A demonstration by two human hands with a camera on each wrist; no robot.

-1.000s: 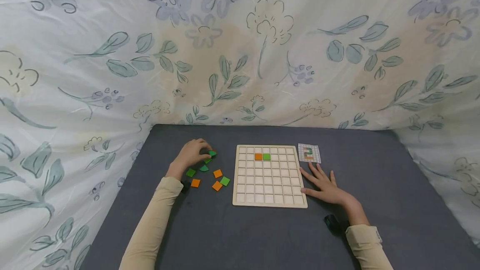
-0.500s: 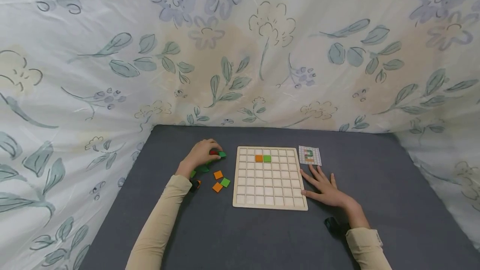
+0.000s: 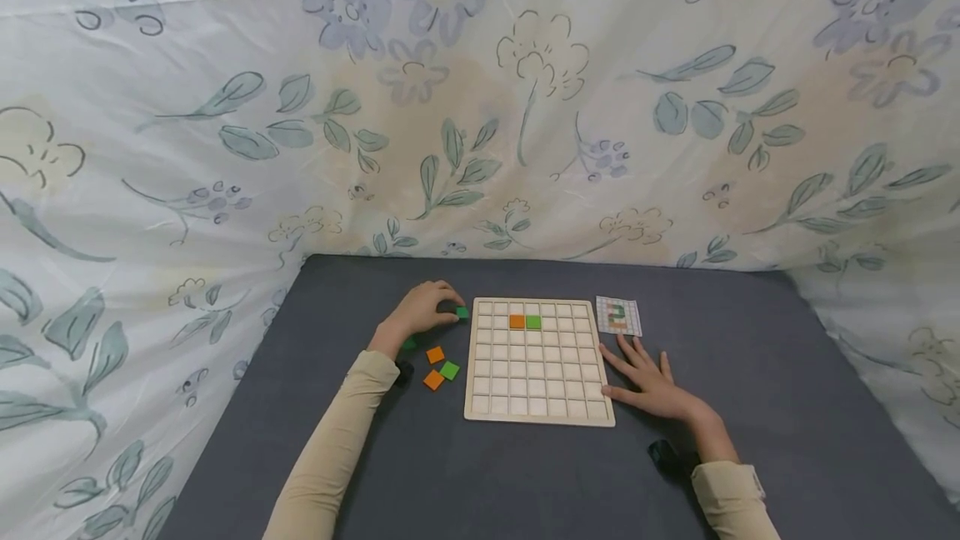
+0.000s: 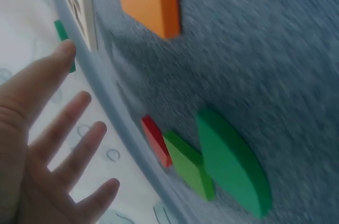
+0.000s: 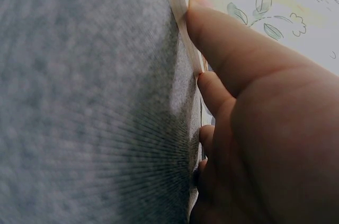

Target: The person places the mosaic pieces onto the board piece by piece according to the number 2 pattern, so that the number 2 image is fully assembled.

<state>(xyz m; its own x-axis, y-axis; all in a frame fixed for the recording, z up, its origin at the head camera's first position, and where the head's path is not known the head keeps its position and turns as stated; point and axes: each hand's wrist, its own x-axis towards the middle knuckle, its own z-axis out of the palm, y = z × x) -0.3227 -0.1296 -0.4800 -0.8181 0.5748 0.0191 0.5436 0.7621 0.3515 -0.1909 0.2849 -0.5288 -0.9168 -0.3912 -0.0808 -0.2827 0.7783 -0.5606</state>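
Note:
In the head view my left hand (image 3: 424,309) is beside the upper left corner of the wooden grid board (image 3: 542,422). It pinches a dark green tile (image 3: 462,312) at the thumb and fingertips. The left wrist view has this green tile (image 4: 60,30) by the thumb tip, the other fingers spread apart. An orange tile (image 3: 517,321) and a light green tile (image 3: 533,322) sit side by side in the board's second row. My right hand (image 3: 654,383) lies with fingers spread, thumb and index fingertips at the board's right edge (image 5: 183,28).
Loose tiles lie left of the board: an orange tile (image 3: 436,354), a light green tile (image 3: 449,370) and another orange one. Under the left wrist are a curved green tile (image 4: 230,163), a light green and a red tile (image 4: 157,140). A pattern card (image 3: 618,316) lies right of the board.
My left hand has moved right from the loose tiles toward the board, carrying the green tile. A red tile seen at its fingers half a second ago is out of sight there. My right hand stays put.

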